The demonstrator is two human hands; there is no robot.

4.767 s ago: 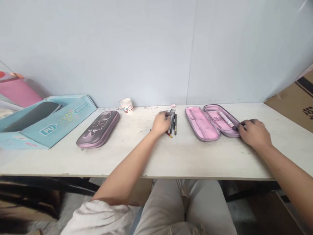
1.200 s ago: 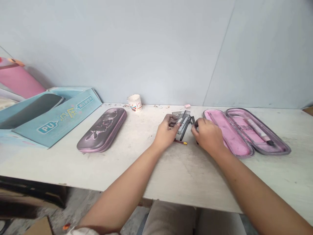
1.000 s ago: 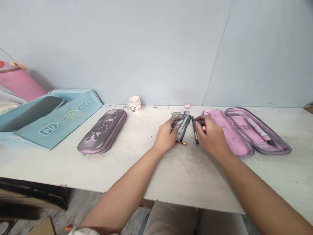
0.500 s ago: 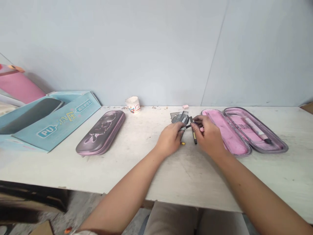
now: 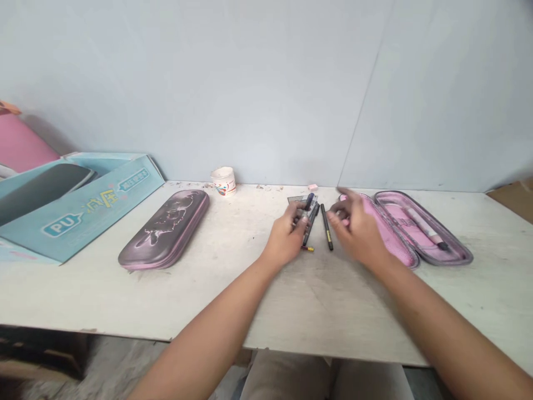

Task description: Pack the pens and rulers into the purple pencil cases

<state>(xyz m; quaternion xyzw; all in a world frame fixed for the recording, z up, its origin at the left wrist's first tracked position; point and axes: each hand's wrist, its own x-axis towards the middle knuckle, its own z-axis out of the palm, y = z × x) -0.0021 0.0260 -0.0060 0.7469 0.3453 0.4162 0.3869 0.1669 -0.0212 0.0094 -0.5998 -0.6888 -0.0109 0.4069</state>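
The left hand [image 5: 287, 232] pinches a slim, dark-blue-ended pen [image 5: 309, 200]; the right hand [image 5: 356, 229] — index finger extended, grip unclear — hovers beside a slender black pen [image 5: 326, 225]. A steady pinch should avoid scattering neighbours.

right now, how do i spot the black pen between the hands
On the pale table, find the open pink-lined case. Left of it, between the left hand and right hand, lies the black pen. Yellow marking and a gap set it apart from the pens by the left hand.
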